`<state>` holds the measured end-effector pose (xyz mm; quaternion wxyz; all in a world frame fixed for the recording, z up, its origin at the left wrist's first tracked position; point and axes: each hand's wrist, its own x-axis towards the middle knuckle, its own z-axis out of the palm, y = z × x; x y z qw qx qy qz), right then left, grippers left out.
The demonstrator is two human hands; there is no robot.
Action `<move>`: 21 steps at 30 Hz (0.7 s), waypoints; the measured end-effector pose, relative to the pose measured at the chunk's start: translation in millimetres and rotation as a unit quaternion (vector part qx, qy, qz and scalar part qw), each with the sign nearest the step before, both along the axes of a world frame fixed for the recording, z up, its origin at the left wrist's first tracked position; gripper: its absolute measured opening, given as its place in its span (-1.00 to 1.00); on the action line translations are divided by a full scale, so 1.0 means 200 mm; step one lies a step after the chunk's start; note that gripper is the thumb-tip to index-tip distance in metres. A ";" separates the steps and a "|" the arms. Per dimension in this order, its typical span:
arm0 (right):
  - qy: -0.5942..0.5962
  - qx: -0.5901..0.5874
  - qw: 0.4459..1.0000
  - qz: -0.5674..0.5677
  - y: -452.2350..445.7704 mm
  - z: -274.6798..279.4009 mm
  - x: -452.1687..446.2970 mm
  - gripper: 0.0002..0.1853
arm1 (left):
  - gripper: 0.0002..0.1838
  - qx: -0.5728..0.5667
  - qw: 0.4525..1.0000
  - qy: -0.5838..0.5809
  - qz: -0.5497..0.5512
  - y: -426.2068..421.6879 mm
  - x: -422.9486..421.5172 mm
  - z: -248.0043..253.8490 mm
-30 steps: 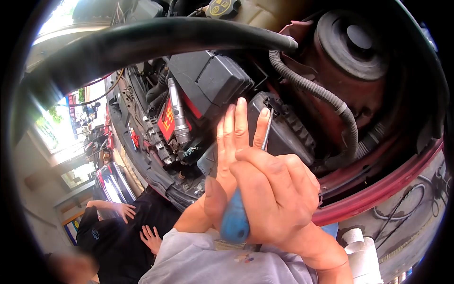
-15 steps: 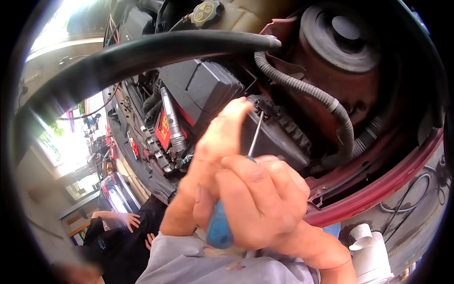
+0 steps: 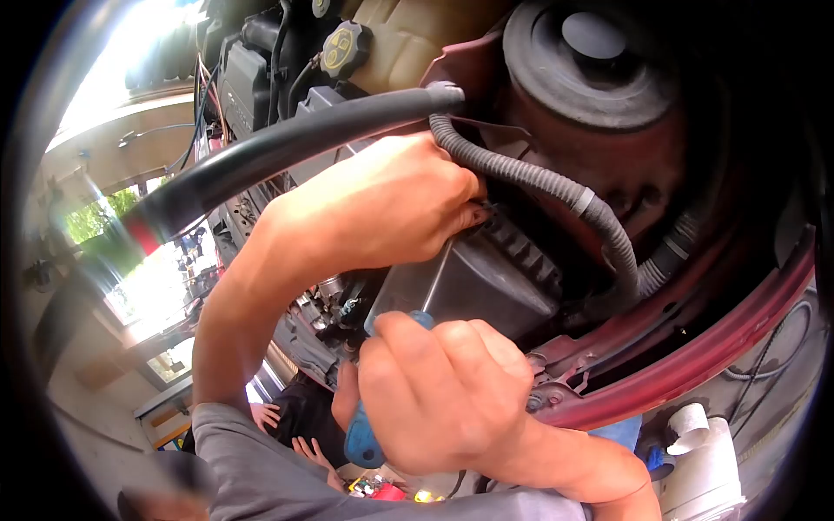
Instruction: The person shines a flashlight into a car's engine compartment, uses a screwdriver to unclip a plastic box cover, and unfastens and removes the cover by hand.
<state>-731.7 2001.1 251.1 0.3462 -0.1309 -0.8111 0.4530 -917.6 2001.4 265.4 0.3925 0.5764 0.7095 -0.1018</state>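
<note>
My right hand is wrapped around the blue handle of a screwdriver, whose metal shaft points up and away across a black plastic box in the engine bay. At the box's far edge, by the shaft's end, my left hand has its fingers curled together. They hide the screwdriver's tip, and I cannot make out what they grip. Just beyond those fingers runs a grey corrugated hose.
A thick black hose arches over my left forearm. Behind are a strut mount and a tank with a black cap. The red body edge borders the right. Another person's hands show at lower left.
My left hand has reached farther in, from beside the box to the screwdriver's far end, its fingers now curled. My right hand with the screwdriver sits slightly left and lower in view.
</note>
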 end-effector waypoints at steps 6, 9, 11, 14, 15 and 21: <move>-0.002 -0.002 1.000 0.004 0.01 0.00 0.00 -0.77 | -0.79 0.106 0.991 -0.081 0.032 -0.04 -0.06 -0.07; -0.001 -0.001 1.000 0.006 0.01 0.00 0.00 -0.77 | -0.78 0.128 0.987 -0.083 0.040 -0.07 -0.06 -0.07; 0.000 -0.002 1.000 0.005 0.01 0.00 0.00 -0.77 | -0.79 0.132 0.985 -0.097 0.045 -0.07 -0.07 -0.06; -0.002 0.001 1.000 0.005 0.00 -0.01 -0.01 -0.74 | -0.80 0.155 0.983 -0.086 0.035 -0.09 -0.06 -0.08; -0.003 -0.001 1.000 0.005 0.01 -0.01 0.00 -0.72 | -0.81 0.166 0.983 -0.076 0.028 -0.09 -0.05 -0.08; -0.010 -0.012 1.000 0.015 0.02 0.01 0.00 -0.64 | -0.82 0.138 0.988 -0.061 0.034 -0.06 -0.04 -0.06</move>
